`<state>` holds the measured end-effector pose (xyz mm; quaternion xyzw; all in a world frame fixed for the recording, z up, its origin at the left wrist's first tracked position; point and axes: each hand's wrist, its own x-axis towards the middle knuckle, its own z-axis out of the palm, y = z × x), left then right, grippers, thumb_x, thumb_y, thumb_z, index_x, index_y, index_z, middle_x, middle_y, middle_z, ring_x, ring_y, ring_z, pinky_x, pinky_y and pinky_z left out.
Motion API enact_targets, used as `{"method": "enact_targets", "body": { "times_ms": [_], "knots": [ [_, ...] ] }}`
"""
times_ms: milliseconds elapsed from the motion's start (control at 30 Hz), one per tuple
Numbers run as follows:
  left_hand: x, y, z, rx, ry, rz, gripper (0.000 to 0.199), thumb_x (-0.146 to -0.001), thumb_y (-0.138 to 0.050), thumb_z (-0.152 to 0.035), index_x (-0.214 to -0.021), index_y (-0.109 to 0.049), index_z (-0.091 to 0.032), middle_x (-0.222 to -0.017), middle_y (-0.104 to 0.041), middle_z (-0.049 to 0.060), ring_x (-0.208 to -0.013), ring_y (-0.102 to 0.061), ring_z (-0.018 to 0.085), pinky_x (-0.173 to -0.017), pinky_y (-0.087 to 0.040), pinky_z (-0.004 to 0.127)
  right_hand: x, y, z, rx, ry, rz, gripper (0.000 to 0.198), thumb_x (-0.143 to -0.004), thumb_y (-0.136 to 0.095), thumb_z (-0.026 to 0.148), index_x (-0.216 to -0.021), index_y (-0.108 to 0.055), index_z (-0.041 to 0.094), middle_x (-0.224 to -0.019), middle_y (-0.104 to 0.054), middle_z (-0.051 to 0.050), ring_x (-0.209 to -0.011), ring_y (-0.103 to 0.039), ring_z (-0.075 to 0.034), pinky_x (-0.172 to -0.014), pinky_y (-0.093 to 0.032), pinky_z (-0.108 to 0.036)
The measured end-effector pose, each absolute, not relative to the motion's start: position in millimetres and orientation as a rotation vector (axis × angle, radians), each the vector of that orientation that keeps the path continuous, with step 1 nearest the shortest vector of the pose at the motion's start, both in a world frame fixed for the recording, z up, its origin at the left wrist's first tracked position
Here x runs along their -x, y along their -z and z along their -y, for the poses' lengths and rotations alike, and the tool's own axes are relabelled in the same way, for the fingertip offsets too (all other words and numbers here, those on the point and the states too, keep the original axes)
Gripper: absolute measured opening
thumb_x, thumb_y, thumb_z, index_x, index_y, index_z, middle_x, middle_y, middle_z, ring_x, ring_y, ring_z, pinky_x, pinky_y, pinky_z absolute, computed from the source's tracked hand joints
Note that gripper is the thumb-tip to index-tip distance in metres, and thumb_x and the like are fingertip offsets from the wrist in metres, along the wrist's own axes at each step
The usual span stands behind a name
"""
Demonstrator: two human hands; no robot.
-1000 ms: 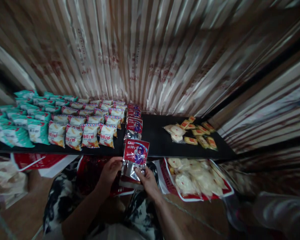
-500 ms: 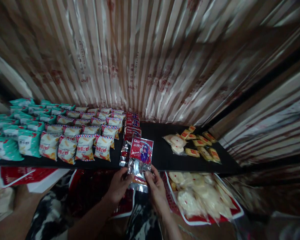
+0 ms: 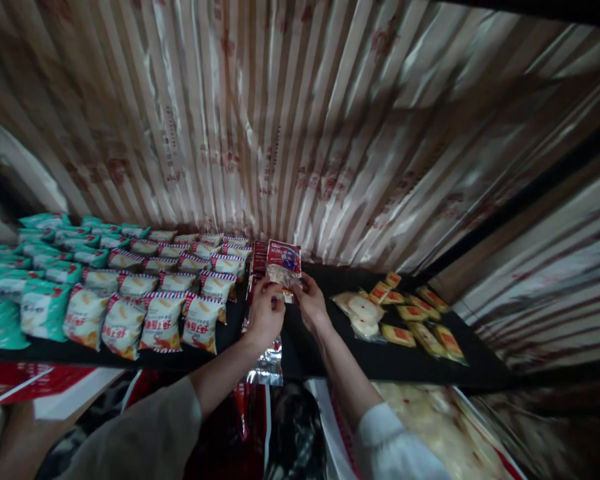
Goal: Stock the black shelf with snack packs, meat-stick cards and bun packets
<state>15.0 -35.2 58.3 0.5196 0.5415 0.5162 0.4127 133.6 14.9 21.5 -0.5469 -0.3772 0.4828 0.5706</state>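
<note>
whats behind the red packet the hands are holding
Behind the red packet, the striped sheeting rises, and other red packets peek out at its left. What it directly covers cannot be seen.

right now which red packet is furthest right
The red packet held in the left hand and right hand; the other red packets sit further left on the shelf.

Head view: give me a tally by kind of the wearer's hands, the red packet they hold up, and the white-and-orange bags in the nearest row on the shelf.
Left hand and right hand: 2
Red packet held up: 1
White-and-orange bags, nearest row: 4
Total: 7
</note>
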Motion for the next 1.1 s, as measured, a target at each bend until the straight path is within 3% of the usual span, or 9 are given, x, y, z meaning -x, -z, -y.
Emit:
{"method": "enact_targets", "body": {
  "times_ms": [133, 333, 500, 767, 1100],
  "knots": [
    [-16.7, -60.7, -12.3, -1.472, -1.154, -1.571, 0.031, -0.073, -0.048, 0.000, -0.094, -0.065, -0.016, -0.116, -0.058, 0.010, -0.115, -0.051, 0.020, -0.102, -0.038, 0.034, -133.7, -14.4, -64.4, 1.387, -1.039, 0.985, 0.065, -0.066, -0.065, 0.038, -0.125, -0.047, 0.017, -0.084, -0.069, -0.004, -0.070, -0.065, -0.018, -0.062, -0.052, -0.030],
    [-18.3, -48.0, -54.7, -1.569, -1.036, -1.738, 0.028, -0.073, -0.048, -0.003, -0.090, -0.067, -0.015, -0.108, -0.063, 0.008, -0.111, -0.053, 0.020, -0.100, -0.037, 0.031, -129.6, -1.2, -106.3, 1.477, -0.888, 1.178, 0.039, -0.071, -0.059, 0.036, -0.104, -0.062, 0.016, -0.086, -0.069, -0.004, -0.077, -0.064, -0.017, -0.069, -0.052, -0.029],
    [-14.2, -38.5, -71.4, -1.613, -0.953, -1.808, 0.026, -0.074, -0.048, -0.006, -0.087, -0.068, -0.016, -0.106, -0.064, 0.009, -0.105, -0.055, 0.020, -0.094, -0.041, 0.029, -127.0, 6.4, -122.9, 1.675, -0.746, 1.350, 0.030, -0.076, -0.056, 0.037, -0.098, -0.066, 0.020, -0.079, -0.069, -0.002, -0.076, -0.064, -0.017, -0.070, -0.050, -0.029],
    [-9.3, -35.9, -83.9, -1.662, -0.836, -1.858, 0.024, -0.076, -0.047, -0.009, -0.087, -0.069, -0.014, -0.103, -0.065, 0.012, -0.104, -0.057, 0.021, -0.094, -0.040, 0.030, -116.8, -2.5, -127.5, 1.886, -0.597, 1.555, 0.030, -0.083, -0.050, 0.040, -0.102, -0.067, 0.024, -0.088, -0.070, -0.005, -0.087, -0.064, -0.021, -0.076, -0.047, -0.030],
    [-8.9, -37.2, -95.0, -1.636, -0.779, -1.887, 0.027, -0.079, -0.046, -0.015, -0.095, -0.067, -0.009, -0.110, -0.063, 0.019, -0.108, -0.057, 0.026, -0.090, -0.041, 0.030, -113.2, 4.4, -136.7, 1.895, -0.465, 1.632, 0.030, -0.082, -0.051, 0.043, -0.098, -0.070, 0.027, -0.091, -0.068, -0.005, -0.087, -0.063, -0.021, -0.076, -0.045, -0.030]
  ]
}}
